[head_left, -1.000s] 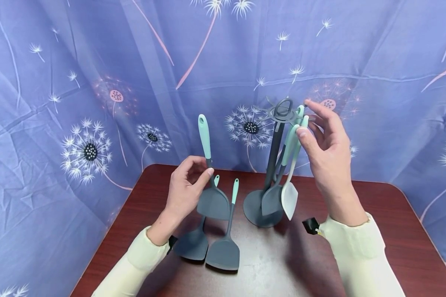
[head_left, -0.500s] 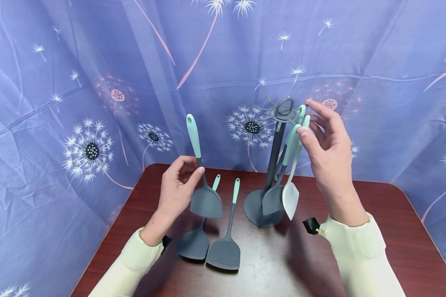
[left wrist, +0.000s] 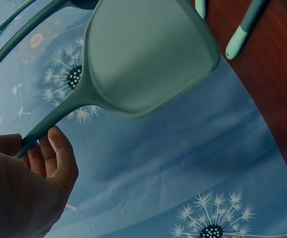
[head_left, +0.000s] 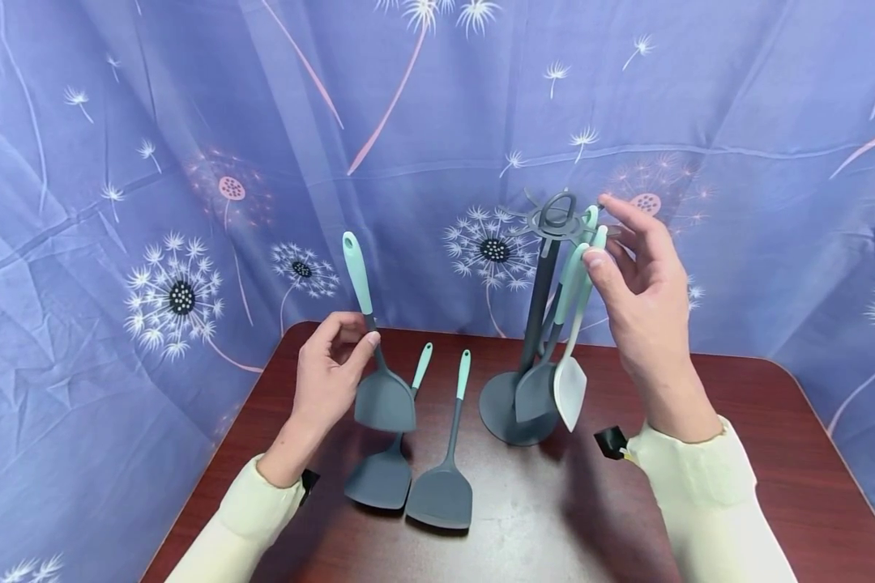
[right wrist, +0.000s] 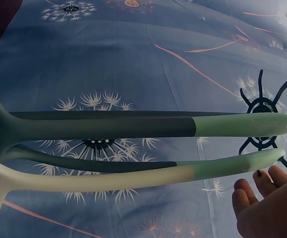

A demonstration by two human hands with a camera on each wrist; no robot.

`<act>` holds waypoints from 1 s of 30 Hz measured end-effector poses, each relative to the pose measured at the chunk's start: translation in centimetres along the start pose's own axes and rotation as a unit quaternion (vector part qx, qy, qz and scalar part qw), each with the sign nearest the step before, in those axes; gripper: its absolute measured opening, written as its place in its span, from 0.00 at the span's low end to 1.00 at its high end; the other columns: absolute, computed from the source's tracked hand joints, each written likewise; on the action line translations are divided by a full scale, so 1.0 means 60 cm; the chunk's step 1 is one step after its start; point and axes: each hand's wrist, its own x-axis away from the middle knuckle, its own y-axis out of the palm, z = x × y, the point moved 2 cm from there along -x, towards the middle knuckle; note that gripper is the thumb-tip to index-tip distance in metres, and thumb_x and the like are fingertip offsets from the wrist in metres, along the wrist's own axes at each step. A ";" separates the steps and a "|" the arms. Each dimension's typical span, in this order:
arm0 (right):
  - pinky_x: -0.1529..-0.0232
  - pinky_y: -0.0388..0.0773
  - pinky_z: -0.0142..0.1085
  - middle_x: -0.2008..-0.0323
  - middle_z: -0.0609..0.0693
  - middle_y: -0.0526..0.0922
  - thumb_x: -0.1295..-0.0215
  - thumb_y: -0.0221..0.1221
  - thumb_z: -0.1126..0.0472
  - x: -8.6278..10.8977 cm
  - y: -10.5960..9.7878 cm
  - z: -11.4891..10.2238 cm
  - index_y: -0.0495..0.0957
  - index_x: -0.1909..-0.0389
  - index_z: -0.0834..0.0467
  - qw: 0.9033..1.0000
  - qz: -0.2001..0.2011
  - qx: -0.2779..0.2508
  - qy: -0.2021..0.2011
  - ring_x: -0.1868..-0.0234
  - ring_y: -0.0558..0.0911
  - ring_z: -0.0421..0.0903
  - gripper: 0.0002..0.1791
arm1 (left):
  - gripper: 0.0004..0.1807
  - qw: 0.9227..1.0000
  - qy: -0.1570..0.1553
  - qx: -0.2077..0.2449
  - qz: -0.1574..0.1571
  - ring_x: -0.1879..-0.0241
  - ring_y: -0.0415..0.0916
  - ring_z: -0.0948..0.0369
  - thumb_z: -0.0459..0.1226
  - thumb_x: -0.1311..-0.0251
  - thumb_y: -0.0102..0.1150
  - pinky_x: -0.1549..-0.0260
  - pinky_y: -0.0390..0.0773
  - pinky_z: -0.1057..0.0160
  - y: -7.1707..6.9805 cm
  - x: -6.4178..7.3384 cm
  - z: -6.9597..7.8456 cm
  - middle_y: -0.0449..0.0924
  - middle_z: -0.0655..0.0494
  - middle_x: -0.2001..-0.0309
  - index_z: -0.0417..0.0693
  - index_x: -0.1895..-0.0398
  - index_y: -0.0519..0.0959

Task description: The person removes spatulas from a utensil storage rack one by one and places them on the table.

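My left hand (head_left: 330, 366) pinches the dark shaft of a spatula (head_left: 385, 403) just below its mint handle, which points up. The spatula's broad blade fills the top of the left wrist view. My right hand (head_left: 645, 300) is at the top of a dark utensil stand (head_left: 538, 308). Its thumb lies on the mint handle of a pale-headed spatula (head_left: 570, 393), and its index fingertip is by a hook end. Dark utensils (head_left: 535, 395) hang beside that one, partly overlapping. In the right wrist view, curled fingers of the right hand (right wrist: 267, 198) sit near the handle's end.
Two more dark spatulas with mint handles, a left one (head_left: 379, 481) and a right one (head_left: 441, 495), lie on the red-brown table (head_left: 539, 534). The stand's round base (head_left: 497, 413) rests beside them. A blue dandelion-print curtain (head_left: 437, 97) hangs behind.
My left hand has moved left with the spatula, and its handle leans further left. The handle of the left lying spatula shows more now. My right hand has stayed at the stand.
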 end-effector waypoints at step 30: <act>0.28 0.67 0.36 0.29 0.53 0.75 0.32 0.68 0.66 0.001 0.000 0.000 0.77 0.29 0.57 1.000 0.002 0.011 -0.002 0.34 0.73 0.54 0.30 | 0.09 0.996 -0.027 -0.078 0.015 0.59 0.78 0.62 0.33 0.30 0.68 0.62 0.76 0.73 -0.038 -0.005 -0.030 0.84 0.49 0.57 0.43 0.49 0.84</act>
